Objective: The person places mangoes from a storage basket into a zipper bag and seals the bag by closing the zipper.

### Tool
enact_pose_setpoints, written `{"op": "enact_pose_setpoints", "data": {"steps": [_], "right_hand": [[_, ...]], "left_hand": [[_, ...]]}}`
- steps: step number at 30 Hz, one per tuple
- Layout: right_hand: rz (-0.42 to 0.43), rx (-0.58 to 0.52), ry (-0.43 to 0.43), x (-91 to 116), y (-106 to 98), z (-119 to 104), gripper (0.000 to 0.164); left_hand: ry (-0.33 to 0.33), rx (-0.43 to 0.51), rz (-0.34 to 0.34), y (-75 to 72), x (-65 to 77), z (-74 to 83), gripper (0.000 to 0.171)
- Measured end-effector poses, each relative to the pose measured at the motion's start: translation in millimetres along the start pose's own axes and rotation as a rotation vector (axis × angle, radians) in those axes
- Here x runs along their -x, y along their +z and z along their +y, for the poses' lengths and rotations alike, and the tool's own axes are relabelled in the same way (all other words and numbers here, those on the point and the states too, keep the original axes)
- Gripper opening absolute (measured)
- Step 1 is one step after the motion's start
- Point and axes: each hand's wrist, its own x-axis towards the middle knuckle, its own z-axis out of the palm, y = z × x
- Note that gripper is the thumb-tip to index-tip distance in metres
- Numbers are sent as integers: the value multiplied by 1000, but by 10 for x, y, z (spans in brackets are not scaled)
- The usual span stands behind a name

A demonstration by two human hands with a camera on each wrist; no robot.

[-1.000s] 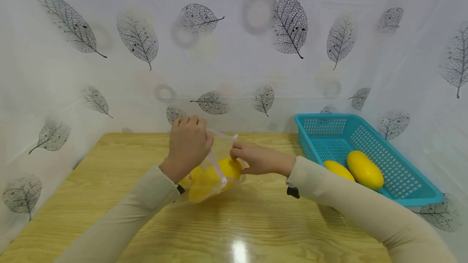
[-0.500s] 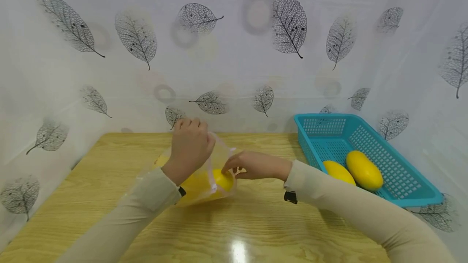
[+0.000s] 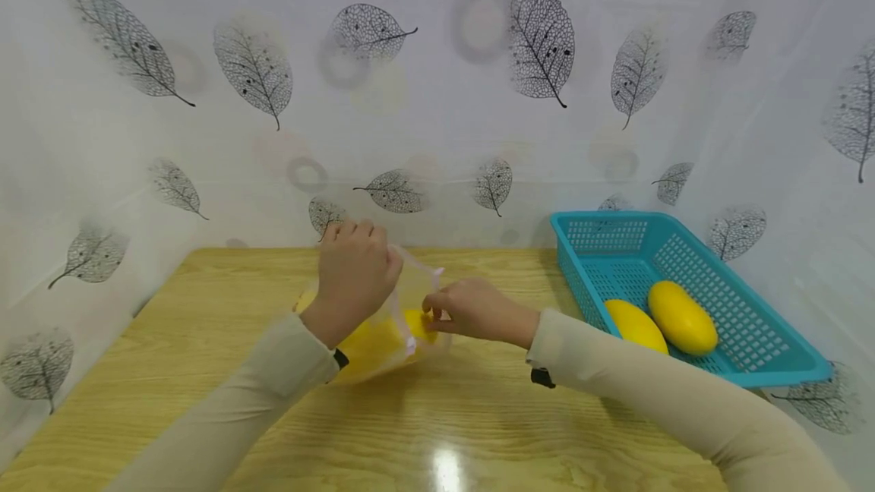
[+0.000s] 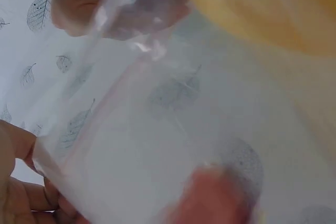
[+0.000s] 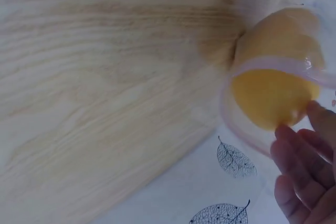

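My left hand point(image 3: 355, 272) grips the upper rim of a clear plastic bag point(image 3: 403, 310) with a pale pink band round its mouth, holding it raised. The bag lies on its side with the mouth towards the right. Inside it a yellow mango point(image 5: 273, 95) shows at the opening, and more yellow fruit lies behind it, partly hidden by my left hand and forearm. My right hand point(image 3: 478, 311) is at the mouth; its loosely bent fingertips point(image 5: 283, 132) touch the end of that mango. In the left wrist view, the film covers a large blurred mango point(image 4: 278, 17).
A blue plastic basket point(image 3: 752, 310) stands at the right of the wooden table point(image 3: 383, 446), with two yellow mangoes point(image 3: 682, 317) in it. My right sleeve passes in front of its near corner. Behind the table hangs a white curtain point(image 3: 437, 120) with a leaf print.
The mango at the mouth has gone further left into the bag. My right hand followed it slightly leftward, its fingers loosening from the fruit. My left hand stays on the rim.
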Motion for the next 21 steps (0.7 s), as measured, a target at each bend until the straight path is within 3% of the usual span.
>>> {"op": "enact_pose_setpoints", "data": {"steps": [8,11,16,21], "right_hand": [[-19,-158,-30,7,33,-3,11],[-7,-154,41,58,41,27,5],[23,-57,218,161,75,95,20],[-58,-28,327,180,125,139,20]], "left_hand": [[-11,5,37,25,-12,-33,23],[-20,-1,43,21,-12,-72,24],[-30,2,61,-6,-10,-109,23],[-42,8,45,-25,-6,-113,24]]}}
